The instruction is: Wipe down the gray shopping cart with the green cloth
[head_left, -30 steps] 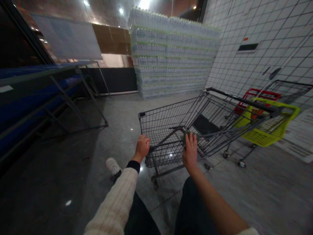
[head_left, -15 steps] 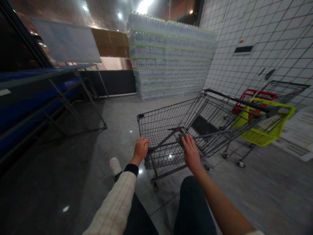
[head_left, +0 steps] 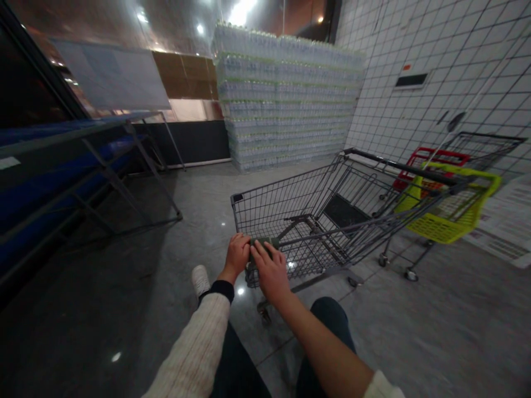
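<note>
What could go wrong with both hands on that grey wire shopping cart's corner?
The grey wire shopping cart stands on wheels on a glossy tiled floor, so it may roll away under the left hand and right hand. It could bump the yellow-green plastic cart beside it. Fingers might catch in the wire mesh.

Dead ahead the wire cart point(head_left: 315, 221) fills my path, though its basket is open from above. Left of it the floor point(head_left: 186, 193) runs free as far as the slanted legs under the tabletop point(head_left: 83, 124). On the right a second cart point(head_left: 481, 146) with a yellow basket point(head_left: 446, 228) crowds the tiled wall point(head_left: 435, 55), and stacked water packs point(head_left: 286, 99) close off the far end.
</note>
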The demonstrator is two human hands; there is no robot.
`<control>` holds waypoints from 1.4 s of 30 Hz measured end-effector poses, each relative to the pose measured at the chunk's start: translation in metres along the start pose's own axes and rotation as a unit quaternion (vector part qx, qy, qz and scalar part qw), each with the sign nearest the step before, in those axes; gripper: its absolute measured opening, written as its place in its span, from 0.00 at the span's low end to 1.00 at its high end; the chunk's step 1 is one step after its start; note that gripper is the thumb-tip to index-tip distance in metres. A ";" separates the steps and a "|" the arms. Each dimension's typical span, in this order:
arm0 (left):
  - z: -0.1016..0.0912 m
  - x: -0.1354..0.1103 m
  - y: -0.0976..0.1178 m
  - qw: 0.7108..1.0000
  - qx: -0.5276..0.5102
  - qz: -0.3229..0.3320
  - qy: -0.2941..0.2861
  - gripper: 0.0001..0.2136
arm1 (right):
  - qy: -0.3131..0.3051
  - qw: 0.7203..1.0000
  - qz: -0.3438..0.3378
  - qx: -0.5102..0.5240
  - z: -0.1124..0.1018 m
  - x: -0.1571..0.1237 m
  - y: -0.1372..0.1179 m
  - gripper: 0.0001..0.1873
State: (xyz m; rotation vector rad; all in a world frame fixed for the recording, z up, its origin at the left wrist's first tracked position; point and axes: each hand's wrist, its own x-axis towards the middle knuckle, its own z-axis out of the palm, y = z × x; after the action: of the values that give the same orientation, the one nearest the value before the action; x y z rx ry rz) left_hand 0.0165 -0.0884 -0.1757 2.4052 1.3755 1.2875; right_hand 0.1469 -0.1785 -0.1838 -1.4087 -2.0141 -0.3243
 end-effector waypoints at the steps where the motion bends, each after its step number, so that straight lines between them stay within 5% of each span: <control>1: -0.002 0.000 -0.001 1.000 0.001 0.006 -0.004 0.09 | -0.007 1.000 -0.011 -0.006 -0.004 0.000 0.008 0.27; 4: -0.004 0.000 -0.001 1.000 0.003 0.017 -0.012 0.10 | -0.018 0.999 -0.003 -0.043 -0.025 -0.004 0.057 0.29; 8: 0.002 -0.002 0.000 1.000 0.000 0.013 0.026 0.10 | 0.026 0.991 0.094 -0.097 -0.054 -0.013 0.135 0.33; 10: 0.007 -0.003 0.001 0.998 -0.001 0.010 0.058 0.11 | 0.056 0.983 0.140 -0.104 -0.061 -0.015 0.153 0.34; 13: 0.013 -0.004 0.000 0.997 -0.004 0.007 0.082 0.11 | 0.071 0.982 0.159 -0.078 -0.051 -0.011 0.133 0.32; 19: 0.010 -0.005 -0.006 0.999 0.001 0.006 0.050 0.10 | 0.015 1.000 0.012 0.000 0.003 -0.001 0.010 0.32; 22: 0.006 -0.004 -0.008 0.999 0.006 0.015 0.032 0.09 | -0.003 0.999 -0.033 0.009 0.006 -0.001 0.004 0.32; 25: 0.004 -0.002 -0.007 1.000 0.014 0.018 0.021 0.10 | -0.014 0.999 -0.029 0.000 -0.013 -0.006 0.050 0.35; 29: 0.005 -0.001 -0.005 1.000 0.013 0.010 0.027 0.11 | 0.014 0.998 0.056 -0.040 -0.049 -0.017 0.131 0.38; 32: 0.009 -0.001 -0.004 0.999 0.008 0.003 0.043 0.11 | 0.052 0.987 0.135 -0.068 -0.059 -0.020 0.155 0.37; 36: 0.014 -0.002 -0.003 0.998 0.008 -0.001 0.059 0.11 | 0.061 0.986 0.151 -0.048 -0.037 -0.011 0.105 0.35; 40: 0.011 -0.002 -0.005 0.999 0.011 0.005 0.031 0.10 | -0.002 1.000 0.027 0.011 -0.007 -0.001 0.022 0.34; 42: 0.008 -0.001 -0.006 1.000 0.013 0.011 0.022 0.10 | -0.026 0.999 -0.018 0.030 -0.002 0.000 0.006 0.34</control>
State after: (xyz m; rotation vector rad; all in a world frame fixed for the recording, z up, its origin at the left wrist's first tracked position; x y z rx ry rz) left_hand 0.0176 -0.0832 -0.1846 2.4302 1.3886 1.3433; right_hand 0.1531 -0.1771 -0.1830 -1.3582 -2.0757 -0.2435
